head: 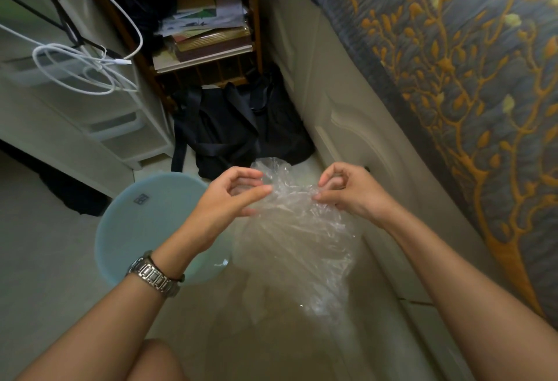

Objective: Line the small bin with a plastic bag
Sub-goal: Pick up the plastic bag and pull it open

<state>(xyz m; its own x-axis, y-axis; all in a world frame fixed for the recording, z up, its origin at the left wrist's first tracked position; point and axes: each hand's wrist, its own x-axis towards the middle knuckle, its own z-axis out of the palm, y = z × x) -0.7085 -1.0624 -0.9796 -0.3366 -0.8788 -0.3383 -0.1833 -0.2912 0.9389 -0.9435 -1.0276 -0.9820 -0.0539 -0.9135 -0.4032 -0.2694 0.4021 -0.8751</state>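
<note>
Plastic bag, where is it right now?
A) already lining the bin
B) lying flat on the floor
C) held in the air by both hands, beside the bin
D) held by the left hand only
C: the clear plastic bag hangs from the fingers of the left hand and right hand, to the right of the pale blue bin, not inside it.

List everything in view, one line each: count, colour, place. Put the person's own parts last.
plastic bag: one, clear, held up at centre
bin: one, pale blue, on the floor left of the bag
black bag: one, on the floor beyond
cable: one, white, looped upper left
drawer unit: one, white, left
shelf of papers: one, wooden, top centre
bedcover: one, grey and orange, right
wristwatch: one, silver, left wrist
left hand: pinching the bag
right hand: pinching the bag
</note>
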